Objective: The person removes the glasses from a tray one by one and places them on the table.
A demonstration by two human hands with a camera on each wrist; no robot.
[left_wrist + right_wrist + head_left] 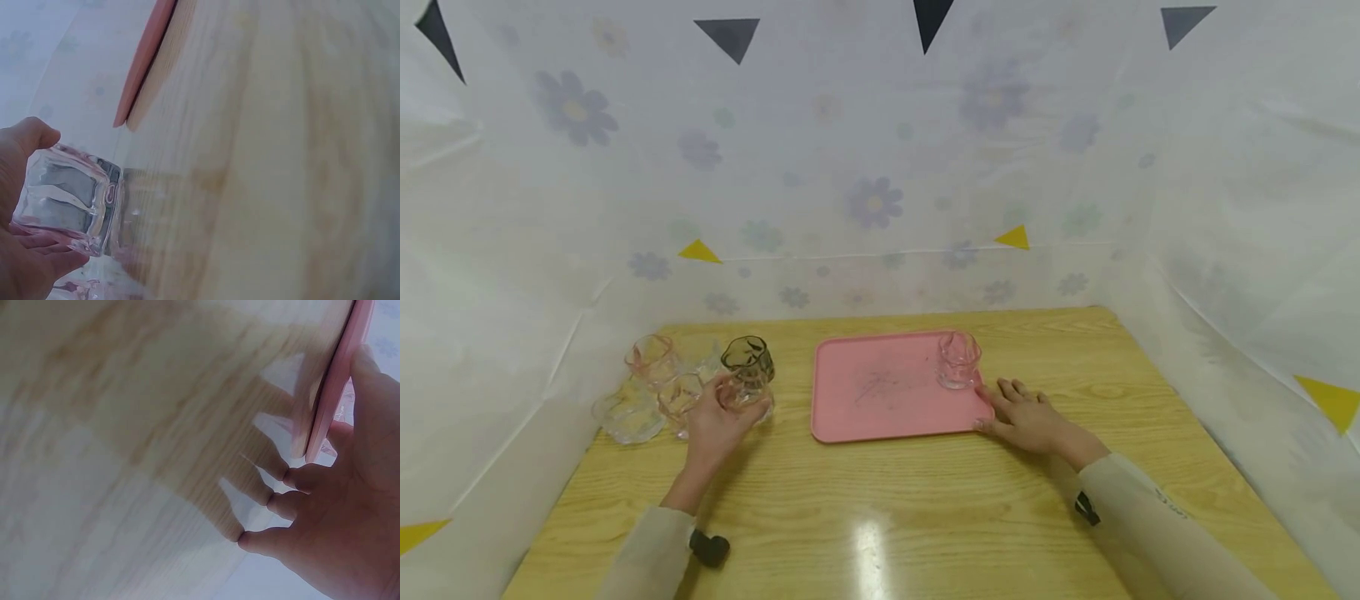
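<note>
My left hand [713, 421] grips a clear, faintly pink drinking glass [65, 194], thumb on one side and fingers on the other. In the head view this glass overlaps a smoky dark glass [748, 350] just behind it. A pink tray [835, 417] lies flat at the middle of the table, with one pinkish glass [958, 367] upright near its right end. At the tray's front right corner is my right hand [1028, 419], its fingers spread; thumb and index finger touch the edge, while other fingertips rest on the table in the right wrist view.
Left of my left hand stand a pink glass [651, 357], an amber-tinted glass [674, 397], a clear glass [628, 419] and another clear glass [702, 350], close together. The wooden table [880, 492] is bounded by a white flowered sheet [880, 283] at the back and sides.
</note>
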